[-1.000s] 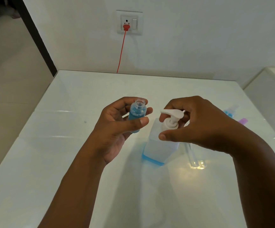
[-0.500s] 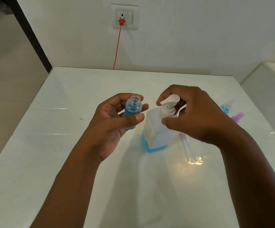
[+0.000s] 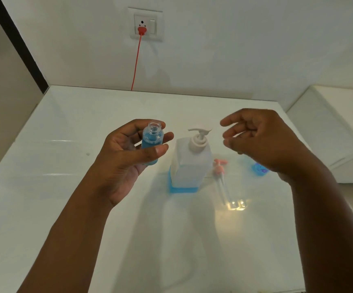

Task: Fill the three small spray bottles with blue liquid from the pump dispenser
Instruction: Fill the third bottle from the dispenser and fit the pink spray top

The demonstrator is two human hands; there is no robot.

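Note:
My left hand (image 3: 127, 153) grips a small uncapped spray bottle (image 3: 152, 142), upright and mostly full of blue liquid, held above the table left of the pump dispenser. The pump dispenser (image 3: 190, 163) stands on the white table (image 3: 65, 187), a square frosted bottle with a white pump head and a thin layer of blue liquid at its bottom. My right hand (image 3: 258, 140) hovers to the right of the pump head with loosely curled fingers, holding nothing. A pink spray cap with its tube (image 3: 220, 172) lies right of the dispenser. Another small blue bottle (image 3: 259, 169) lies partly hidden under my right hand.
A red cable (image 3: 136, 62) hangs from a wall socket (image 3: 146, 24) down behind the table's far edge. A white ledge (image 3: 329, 132) adjoins the table on the right. The table's left edge drops to the floor.
My right hand has let go of the pump head and drawn back to the right. The dispenser now stands free. My left hand still holds the small bottle.

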